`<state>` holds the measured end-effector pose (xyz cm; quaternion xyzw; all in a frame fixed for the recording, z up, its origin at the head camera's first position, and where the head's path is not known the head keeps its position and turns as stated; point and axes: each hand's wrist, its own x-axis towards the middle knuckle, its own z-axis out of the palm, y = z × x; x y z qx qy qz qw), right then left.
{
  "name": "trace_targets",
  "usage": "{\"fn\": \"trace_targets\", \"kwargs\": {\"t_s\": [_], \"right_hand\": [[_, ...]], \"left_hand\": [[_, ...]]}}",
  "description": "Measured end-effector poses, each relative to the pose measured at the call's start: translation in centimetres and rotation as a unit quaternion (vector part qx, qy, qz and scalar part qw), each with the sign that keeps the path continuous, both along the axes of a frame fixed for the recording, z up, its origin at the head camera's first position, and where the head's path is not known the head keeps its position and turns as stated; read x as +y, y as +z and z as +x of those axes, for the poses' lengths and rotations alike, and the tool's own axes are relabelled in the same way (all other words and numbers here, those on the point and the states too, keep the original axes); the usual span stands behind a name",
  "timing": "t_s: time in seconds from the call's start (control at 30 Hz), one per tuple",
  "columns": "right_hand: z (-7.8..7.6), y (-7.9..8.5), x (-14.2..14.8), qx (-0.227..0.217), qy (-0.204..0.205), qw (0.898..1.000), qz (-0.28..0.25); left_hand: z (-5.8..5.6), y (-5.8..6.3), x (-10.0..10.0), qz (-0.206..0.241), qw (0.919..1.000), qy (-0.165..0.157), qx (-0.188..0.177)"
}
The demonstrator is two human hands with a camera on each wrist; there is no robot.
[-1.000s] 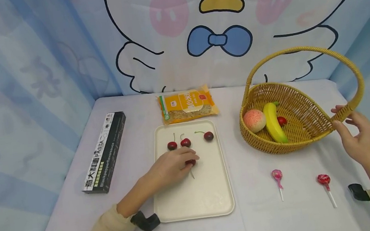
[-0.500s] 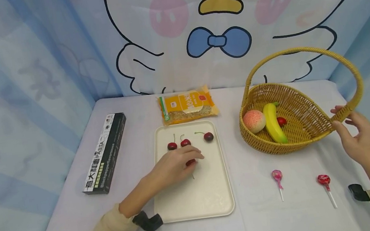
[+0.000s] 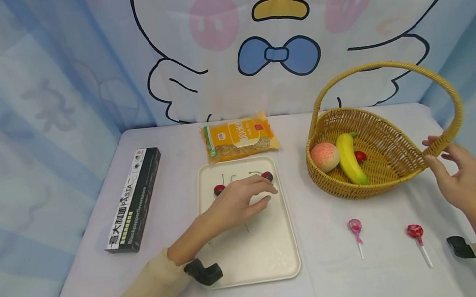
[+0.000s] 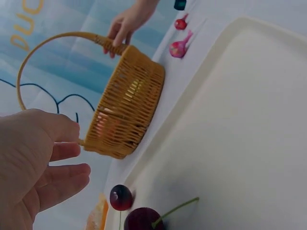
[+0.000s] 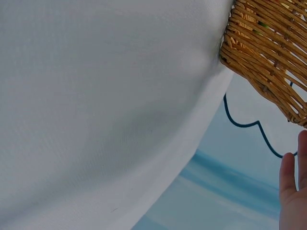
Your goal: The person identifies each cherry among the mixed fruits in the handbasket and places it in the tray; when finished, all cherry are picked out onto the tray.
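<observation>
My left hand (image 3: 238, 203) hovers over the cream tray (image 3: 265, 259) with its fingers loosely extended. In the left wrist view nothing sits between its thumb and fingers. Two cherries (image 3: 219, 189) (image 3: 267, 176) show near the tray's far edge. Stems poke out around the hand, which hides the other cherries in the head view. A dark cherry (image 4: 144, 219) lies below the hand in the left wrist view. My right hand (image 3: 462, 180) holds the base of the handle of the wicker basket (image 3: 383, 153), thumb and fingers on either side. Inside are a peach (image 3: 325, 156), a banana (image 3: 350, 159) and a red fruit (image 3: 360, 156).
A pink lollipop (image 3: 355, 226) and a red lollipop (image 3: 415, 231) lie in front of the basket. Behind the tray is an orange grain packet (image 3: 240, 138). On the left lies a black-and-white pasta box (image 3: 134, 198). A printed curtain (image 3: 221, 86) hangs behind the table.
My left hand has come away from the cherry at its fingertips and moved right and slightly up over the tray, its fingers spreading. The right hand keeps its hold on the basket handle.
</observation>
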<state>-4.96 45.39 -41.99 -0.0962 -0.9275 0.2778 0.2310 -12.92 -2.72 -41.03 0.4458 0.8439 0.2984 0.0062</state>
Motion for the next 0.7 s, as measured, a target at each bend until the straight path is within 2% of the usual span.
{"fn": "trace_targets", "kwargs": {"t_s": [0.4, 0.6, 0.7], "right_hand": [[0.0, 0.4, 0.0, 0.002, 0.007, 1.000, 0.005], [0.1, 0.5, -0.2, -0.002, 0.004, 1.000, 0.005], [0.1, 0.5, -0.3, 0.003, 0.009, 1.000, 0.003]], "left_hand": [[-1.3, 1.9, 5.1, 0.031, 0.9986, -0.037, -0.023], [-1.9, 2.6, 7.7, 0.034, 0.9976, -0.049, -0.035], [-2.3, 2.8, 9.0, 0.041, 0.9974, -0.052, -0.030]]}}
